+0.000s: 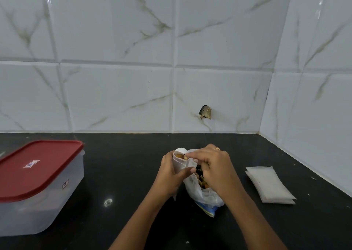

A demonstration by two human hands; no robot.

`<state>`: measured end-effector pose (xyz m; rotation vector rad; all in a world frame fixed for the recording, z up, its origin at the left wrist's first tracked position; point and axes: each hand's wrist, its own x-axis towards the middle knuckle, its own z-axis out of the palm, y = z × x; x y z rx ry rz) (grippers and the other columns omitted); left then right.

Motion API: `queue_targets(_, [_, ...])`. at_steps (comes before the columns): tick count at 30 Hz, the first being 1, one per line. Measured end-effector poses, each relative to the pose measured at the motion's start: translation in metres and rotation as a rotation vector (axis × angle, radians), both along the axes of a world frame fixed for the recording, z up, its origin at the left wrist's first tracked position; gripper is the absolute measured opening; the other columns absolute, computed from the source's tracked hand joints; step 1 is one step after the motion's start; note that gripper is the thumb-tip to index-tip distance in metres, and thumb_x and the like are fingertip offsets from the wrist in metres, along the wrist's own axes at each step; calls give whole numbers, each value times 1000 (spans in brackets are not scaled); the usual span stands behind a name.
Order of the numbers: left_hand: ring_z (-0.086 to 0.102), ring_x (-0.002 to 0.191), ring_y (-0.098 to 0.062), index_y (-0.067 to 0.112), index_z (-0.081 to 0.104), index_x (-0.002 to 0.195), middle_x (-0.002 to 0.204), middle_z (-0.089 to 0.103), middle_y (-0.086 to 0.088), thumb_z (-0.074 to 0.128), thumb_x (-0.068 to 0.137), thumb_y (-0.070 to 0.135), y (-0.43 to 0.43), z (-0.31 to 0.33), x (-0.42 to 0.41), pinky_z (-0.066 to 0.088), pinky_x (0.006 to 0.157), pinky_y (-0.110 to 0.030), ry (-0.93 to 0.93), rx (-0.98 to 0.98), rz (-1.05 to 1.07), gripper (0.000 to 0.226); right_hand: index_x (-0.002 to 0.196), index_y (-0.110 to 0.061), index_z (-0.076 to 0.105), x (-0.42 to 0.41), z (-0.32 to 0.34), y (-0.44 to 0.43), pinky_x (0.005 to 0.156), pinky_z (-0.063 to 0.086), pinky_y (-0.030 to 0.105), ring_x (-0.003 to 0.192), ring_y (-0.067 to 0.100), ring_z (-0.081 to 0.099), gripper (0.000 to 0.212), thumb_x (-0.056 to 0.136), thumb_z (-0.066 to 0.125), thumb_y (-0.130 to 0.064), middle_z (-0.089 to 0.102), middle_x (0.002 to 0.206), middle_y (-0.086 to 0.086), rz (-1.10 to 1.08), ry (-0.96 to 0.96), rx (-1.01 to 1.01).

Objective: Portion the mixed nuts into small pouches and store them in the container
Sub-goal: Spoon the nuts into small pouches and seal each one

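Nearest, a clear plastic bag [204, 195] of nuts [202, 184] sits on the black countertop [123, 173], under & btwn both hands. Left hand [171, 173] is curled round a small white pouch [181, 164], held upright w/ mouth open. Right hand [217, 169], ring [217, 148] on one finger, has fingers bent, thumb & forefinger pinching nuts at the pouch mouth. Well off left: clear container [47, 207], red lid [38, 165] on. Right: stack of empty pouches [270, 185], flat. Behind, marbled wall tiles [114, 97], one w/ a chipped hole [205, 112].
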<state>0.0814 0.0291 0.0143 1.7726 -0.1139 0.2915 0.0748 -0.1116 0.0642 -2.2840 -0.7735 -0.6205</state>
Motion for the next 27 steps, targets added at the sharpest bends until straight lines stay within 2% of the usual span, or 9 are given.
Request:
queue_targets(3, [55,112,-18,22,41,119,125,49,-9,77,72,29,0,-3,3,52,91,-36,-7,-17,1,59,98,-9,74,-1,4,2,76,55,31,87,27,65,31,77,58,8,71,93,10,1,-142,-92])
queue_targets(6, [55,110,-17,20,42,117,123,50,-8,76,69,33,-1,-3,3,53,86,-28,-28,-28,0,60,80,-12,77,-1,4,2,51,57,25,64,17,67,25,64,59,-7,74,71,-2,4,-281,-114])
queue_targets(10, [56,110,-16,23,41,119,123,50,-7,78,65,40,-2,-1,0,53,88,-30,-25,-22,-15,67,78,-16,77,-2,4,0,53,53,16,61,10,66,29,54,63,-8,73,69,-5,-13,-349,-153])
queue_targets(12, [56,110,-15,24,41,118,124,50,-6,78,59,46,-2,-1,0,53,90,-33,-23,-17,-14,73,80,-15,77,1,3,-1,55,52,14,64,10,66,25,61,61,-11,73,72,-5,-17,-371,-142])
queue_targets(14, [54,111,-12,27,39,118,125,48,-3,78,65,43,-3,-1,-1,52,92,-33,-26,5,-1,67,87,-14,77,1,3,1,63,50,10,71,8,64,24,75,58,-5,74,80,-2,-29,-219,25])
queue_targets(17, [48,114,-11,23,36,127,128,43,-1,73,77,29,-2,-2,0,48,94,-29,-32,70,32,63,102,-18,73,6,1,-6,70,44,2,82,0,58,24,87,59,-5,67,94,-8,-158,164,327])
queue_targets(20, [42,117,-10,17,32,135,128,35,3,70,79,27,-3,-3,-1,43,95,-24,-15,108,54,69,105,-16,71,12,-3,-16,84,49,21,97,15,64,24,90,54,-7,70,104,1,-296,382,456])
queue_targets(23, [38,114,-7,15,29,136,125,30,5,69,81,26,-6,-4,-1,38,91,-18,-12,125,68,70,118,-12,63,16,-8,-17,83,47,24,106,22,60,32,92,47,-5,63,120,10,-383,516,399])
queue_targets(27, [36,111,-5,14,27,137,122,26,6,67,82,28,-8,-5,0,35,89,-16,-2,158,67,70,129,-13,54,17,-13,-11,80,44,23,114,22,55,38,92,45,-7,53,132,9,-391,647,211])
